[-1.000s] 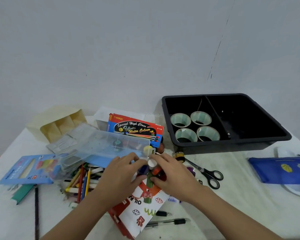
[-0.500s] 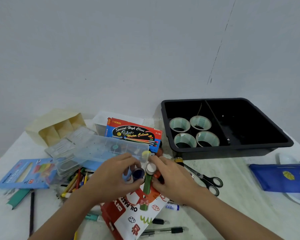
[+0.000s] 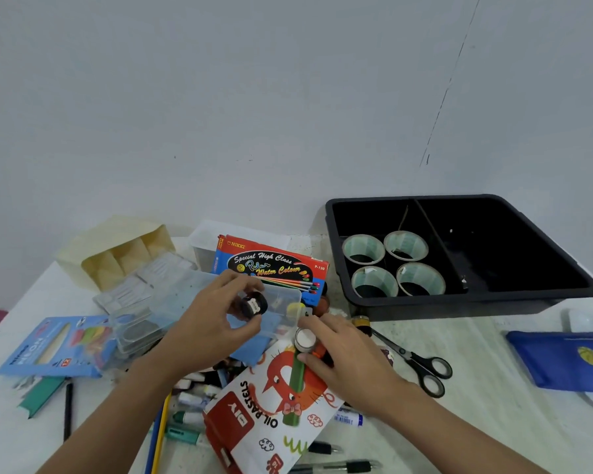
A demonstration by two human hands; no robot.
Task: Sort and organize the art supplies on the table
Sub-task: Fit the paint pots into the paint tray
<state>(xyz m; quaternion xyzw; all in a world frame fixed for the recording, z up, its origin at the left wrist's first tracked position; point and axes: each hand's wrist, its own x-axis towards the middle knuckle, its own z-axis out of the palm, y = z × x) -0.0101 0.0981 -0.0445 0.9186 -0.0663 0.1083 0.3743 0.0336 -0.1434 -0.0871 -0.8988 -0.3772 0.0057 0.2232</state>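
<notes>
My left hand pinches a small dark paint pot and holds it up over the clear plastic box. My right hand grips small paint pots, a white-lidded one and an orange one, on the oil pastels box. A green marker lies on that box under my right fingers. A yellow pot sits just behind. The black tray at the right holds several tape rolls in its left compartment.
A water colour box and a cream divided box stand at the back. A blue neon crayon pack lies left. Scissors, a blue pouch, pens and pencils lie around my arms.
My left hand has lifted a dark paint pot up and away to the left, over the clear box. My right hand stays on the other pots.
</notes>
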